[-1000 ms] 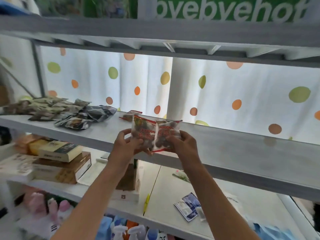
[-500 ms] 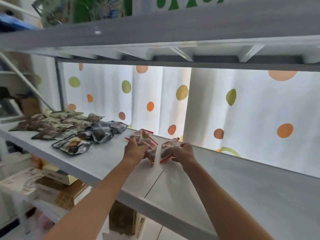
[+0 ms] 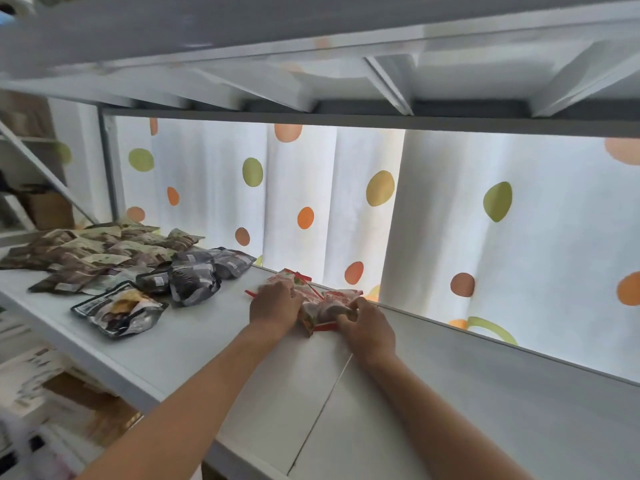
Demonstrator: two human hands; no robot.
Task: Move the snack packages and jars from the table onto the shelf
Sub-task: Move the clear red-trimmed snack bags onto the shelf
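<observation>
Both arms reach up onto a white shelf (image 3: 194, 344). Left hand (image 3: 275, 306) and right hand (image 3: 369, 329) sit close together at the far edge of the shelf, mid scene, on a cluster of red-trimmed snack packs (image 3: 320, 304). The packs lie on the shelf surface, against its far rim, just in front of a dotted curtain (image 3: 443, 216).

Left hand: palm down over the left part of the packs, fingers bent over them; looks like it holds one, but the fingertips are hidden, so the grip is hard to confirm. One pack (image 3: 287, 277) pokes out beyond this hand on the far side.

Right hand: fingers curled, pinching the near right edge of a pack, thumb side toward the left hand. Red strip of the pack edge shows below the knuckles.

Left of the hands, well apart: a pile of dark packs (image 3: 197, 275) grey and black, then one flat dark pack (image 3: 119, 311) near the front edge. Further left, a spread of brown-and-cream packs (image 3: 86, 252) reaching the left end of the shelf.

A seam (image 3: 325, 403) runs across the shelf board from near the right hand toward the near edge. Upper shelf (image 3: 311, 64) overhead with white ribs underneath. Lower left, blurred boxes (image 3: 79, 407) below the shelf.
</observation>
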